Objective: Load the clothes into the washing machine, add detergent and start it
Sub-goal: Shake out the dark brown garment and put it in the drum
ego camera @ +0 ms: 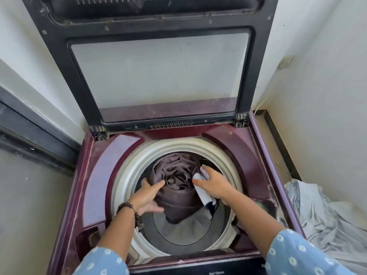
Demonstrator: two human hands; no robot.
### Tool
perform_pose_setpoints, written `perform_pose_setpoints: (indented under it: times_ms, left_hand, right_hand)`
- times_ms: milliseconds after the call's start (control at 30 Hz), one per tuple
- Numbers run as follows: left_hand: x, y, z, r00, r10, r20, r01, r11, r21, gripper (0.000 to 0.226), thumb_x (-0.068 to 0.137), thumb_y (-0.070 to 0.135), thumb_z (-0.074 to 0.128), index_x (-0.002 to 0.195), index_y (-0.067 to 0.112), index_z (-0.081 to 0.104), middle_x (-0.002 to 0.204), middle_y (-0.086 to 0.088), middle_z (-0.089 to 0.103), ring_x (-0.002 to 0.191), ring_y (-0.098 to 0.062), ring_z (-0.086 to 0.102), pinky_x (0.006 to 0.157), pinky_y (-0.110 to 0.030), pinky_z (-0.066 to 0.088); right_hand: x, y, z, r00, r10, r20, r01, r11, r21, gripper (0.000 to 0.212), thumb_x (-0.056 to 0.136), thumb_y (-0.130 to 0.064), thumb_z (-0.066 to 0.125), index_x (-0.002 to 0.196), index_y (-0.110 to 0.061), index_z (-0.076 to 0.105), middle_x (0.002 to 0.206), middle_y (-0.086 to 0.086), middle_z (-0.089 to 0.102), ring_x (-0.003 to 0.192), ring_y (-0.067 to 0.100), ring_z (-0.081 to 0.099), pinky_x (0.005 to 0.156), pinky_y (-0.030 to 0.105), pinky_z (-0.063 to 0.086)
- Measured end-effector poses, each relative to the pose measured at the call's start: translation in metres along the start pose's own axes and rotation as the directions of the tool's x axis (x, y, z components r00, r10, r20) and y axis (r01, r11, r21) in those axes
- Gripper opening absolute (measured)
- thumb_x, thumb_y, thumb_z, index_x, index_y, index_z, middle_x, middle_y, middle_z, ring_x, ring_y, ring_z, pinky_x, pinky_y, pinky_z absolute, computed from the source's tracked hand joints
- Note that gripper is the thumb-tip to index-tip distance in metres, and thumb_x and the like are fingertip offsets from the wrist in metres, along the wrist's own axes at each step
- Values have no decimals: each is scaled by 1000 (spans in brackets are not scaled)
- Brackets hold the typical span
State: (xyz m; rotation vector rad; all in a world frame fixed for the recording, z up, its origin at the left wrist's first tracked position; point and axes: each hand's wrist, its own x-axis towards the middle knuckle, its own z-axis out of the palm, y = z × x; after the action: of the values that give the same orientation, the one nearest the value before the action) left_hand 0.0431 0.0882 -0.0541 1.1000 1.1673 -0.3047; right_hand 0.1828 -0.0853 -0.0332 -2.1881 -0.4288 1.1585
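A maroon top-loading washing machine (111, 161) stands with its lid (158, 76) raised upright. Inside the round drum opening (131, 175) sits a bunched dark brown cloth (176, 183). My left hand (149, 197) grips the left side of that cloth, thumb on top. My right hand (212, 183) presses on its right side and holds a white and dark garment (202, 193) that hangs down into the drum. A grey cloth (190, 225) lies lower in the drum.
A heap of light striped clothes (321, 217) lies on the floor to the right of the machine. White walls close in on both sides. The black control panel (198, 268) runs along the machine's near edge. A dark door frame (29, 132) is at the left.
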Motion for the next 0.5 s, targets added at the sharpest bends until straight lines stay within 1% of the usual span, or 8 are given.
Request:
perform_pose_setpoints:
  times_ms: [33,67,133,200,233,300,400,500]
  left_hand:
    - [6,1,3,1000,29,-4,-29,1000,-6,90,96,34,60,155,29,-8,158,-12,30,126,-39,54,97,-51,51]
    - [10,2,7,998,64,-10,-64,998,-6,92,97,34,58,155,28,-14,159,-12,28,131,-37,49,105,-47,46]
    - [20,2,13,991,130,-35,-129,991,25,89,99,34,55,155,23,-13,158,-13,28,138,-32,41,113,-44,38]
    - [30,0,16,985,163,-51,-156,980,121,88,98,37,56,156,21,-8,159,-12,27,142,-29,37,115,-46,34]
    - [33,-2,16,983,175,-56,-164,972,171,89,97,38,57,156,19,-6,160,-11,26,143,-28,35,116,-47,33]
    - [37,-4,18,979,198,-53,-178,949,259,88,97,37,58,156,16,-2,160,-12,26,144,-28,33,116,-45,31]
    - [34,-8,23,975,221,-39,-186,893,409,83,99,33,55,156,11,0,159,-15,25,146,-27,29,115,-36,29]
    - [33,-12,25,971,240,-22,-196,839,507,81,99,31,54,156,10,0,159,-16,24,146,-28,29,115,-36,28]
  right_hand:
    - [5,-2,1,1000,-9,-11,9,1000,-7,73,96,-36,59,154,-17,21,159,1,29,135,23,45,90,28,49]
    - [10,-2,3,1000,-13,-20,12,1000,-10,72,96,-36,59,155,-18,21,159,1,29,135,23,45,92,27,47]
    - [16,-3,7,999,-25,-26,24,999,-37,70,97,-34,58,155,-19,22,158,2,30,139,22,41,103,28,41]
    - [19,-3,11,999,-36,-20,34,996,-82,68,97,-31,57,154,-18,23,159,3,28,143,21,33,108,29,33]
    - [19,-3,13,999,-40,-16,38,994,-101,67,97,-30,56,154,-18,23,159,3,27,144,21,31,109,28,32]
    - [18,-1,15,999,-41,-10,39,992,-123,66,98,-29,56,154,-17,23,159,4,27,144,22,30,110,29,31]
    - [15,-1,19,997,-68,-21,64,984,-165,65,98,-27,55,154,-15,25,158,6,28,144,22,30,110,27,29]
    - [12,-3,20,995,-98,-21,92,976,-197,64,98,-25,55,154,-14,24,159,8,26,144,23,29,110,26,28]
